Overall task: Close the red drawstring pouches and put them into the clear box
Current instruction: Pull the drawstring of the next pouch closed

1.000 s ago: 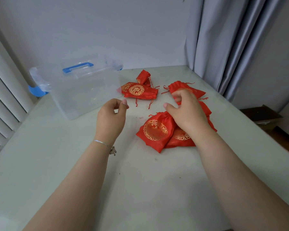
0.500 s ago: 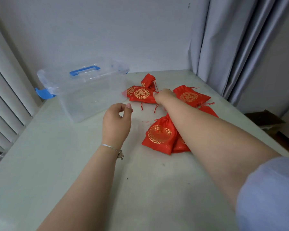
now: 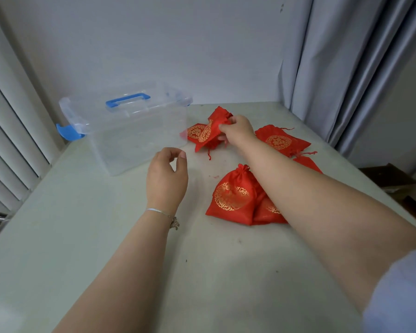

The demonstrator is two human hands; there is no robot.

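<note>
Several red drawstring pouches with gold emblems lie on the pale table. My right hand (image 3: 237,132) pinches the top of one red pouch (image 3: 210,133) and lifts it off the table, just right of the clear box (image 3: 127,140). Another pouch (image 3: 194,132) lies under it beside the box wall. A closed pouch (image 3: 231,198) lies near the middle, on top of a second one (image 3: 268,210). One more pouch (image 3: 280,140) rests to the right. My left hand (image 3: 167,176) hovers in front of the box, fingers loosely curled, holding nothing.
The clear box has a blue handle (image 3: 127,102) and blue latches (image 3: 69,132) and stands at the table's back left. Grey curtains (image 3: 346,68) hang at the right. A cardboard box (image 3: 387,175) sits on the floor beyond the table's right edge.
My right hand left the near pouches, reached back toward the box, and has picked one pouch up from the far pile. My left hand stayed roughly in place.
</note>
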